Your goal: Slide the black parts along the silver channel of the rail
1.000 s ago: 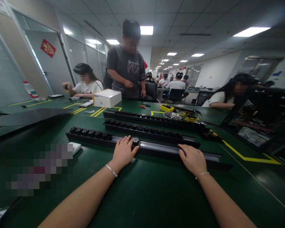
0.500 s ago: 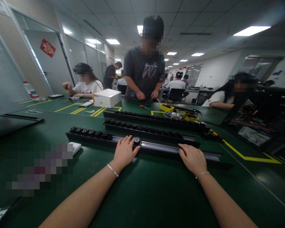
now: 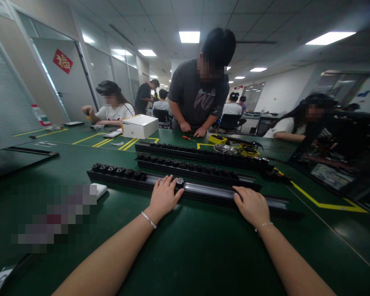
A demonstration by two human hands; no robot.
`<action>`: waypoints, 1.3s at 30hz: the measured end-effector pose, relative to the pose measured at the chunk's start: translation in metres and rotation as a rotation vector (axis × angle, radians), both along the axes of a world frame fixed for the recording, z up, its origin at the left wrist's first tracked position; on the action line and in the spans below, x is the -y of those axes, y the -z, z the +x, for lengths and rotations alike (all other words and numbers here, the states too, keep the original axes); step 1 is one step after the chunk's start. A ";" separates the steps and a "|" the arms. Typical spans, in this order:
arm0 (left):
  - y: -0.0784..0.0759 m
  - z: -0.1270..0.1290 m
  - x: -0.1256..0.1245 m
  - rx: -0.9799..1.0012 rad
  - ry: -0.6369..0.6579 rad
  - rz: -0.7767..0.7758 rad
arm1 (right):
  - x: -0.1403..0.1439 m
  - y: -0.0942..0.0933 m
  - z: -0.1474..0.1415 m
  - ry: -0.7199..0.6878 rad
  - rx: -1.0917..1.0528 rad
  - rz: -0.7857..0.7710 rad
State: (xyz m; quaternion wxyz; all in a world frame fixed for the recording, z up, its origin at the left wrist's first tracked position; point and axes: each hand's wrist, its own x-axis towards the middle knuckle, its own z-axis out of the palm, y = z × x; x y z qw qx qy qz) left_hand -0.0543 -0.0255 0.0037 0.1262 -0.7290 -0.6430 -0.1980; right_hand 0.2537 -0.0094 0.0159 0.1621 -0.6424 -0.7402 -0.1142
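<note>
A long black rail [image 3: 209,190] with a shiny metal channel lies across the green table in front of me. My left hand [image 3: 165,195] is closed over its middle, fingers reaching to the far edge and thumb at the near side. Beside that thumb and index finger, a single black socket module [image 3: 180,182] sits in the channel. Farther right, my right hand [image 3: 252,204] grips the same rail, thumb toward me and the other fingers curled over it. A row of several black socket modules [image 3: 120,170] fills the rail's left end.
Behind lie a second rail [image 3: 185,165] and a third rail [image 3: 191,152], both carrying modules. A white box [image 3: 140,126], screwdriver [image 3: 188,138], yellow tray [image 3: 217,139] and metal bowl [image 3: 225,149] stand farther back. A co-worker [image 3: 200,94] leans over the far edge.
The co-worker opposite has bent forward and shifted right, hands now lower at the table. My hands and the rail keep the same place relative to each other; the view shifts slightly.
</note>
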 end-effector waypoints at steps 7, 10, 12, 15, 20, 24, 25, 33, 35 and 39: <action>0.001 0.001 0.000 0.008 0.003 -0.002 | 0.001 0.000 0.000 0.010 -0.005 -0.011; 0.001 0.001 0.000 0.011 0.009 0.006 | 0.000 0.000 0.000 0.010 -0.003 -0.014; 0.001 0.002 0.000 0.012 0.012 0.007 | 0.000 0.000 -0.001 0.008 -0.002 -0.014; 0.000 0.003 0.001 0.012 0.015 0.002 | 0.000 0.000 -0.001 0.009 -0.003 -0.007; 0.001 0.004 0.001 0.006 0.020 0.005 | 0.001 0.001 -0.003 0.013 -0.019 0.006; 0.002 0.004 0.000 0.007 0.026 0.013 | 0.001 0.000 -0.007 0.015 -0.077 0.016; 0.002 0.004 0.000 0.008 0.028 0.013 | 0.002 0.000 -0.009 0.014 -0.097 0.011; 0.000 0.002 0.000 0.012 0.043 -0.001 | 0.004 -0.006 -0.067 0.005 -0.248 -0.104; 0.000 0.002 0.001 0.013 0.047 0.005 | 0.002 -0.010 -0.088 -0.007 -0.268 -0.158; 0.000 0.002 0.001 0.013 0.056 0.000 | -0.004 -0.020 -0.126 -0.006 -0.309 -0.282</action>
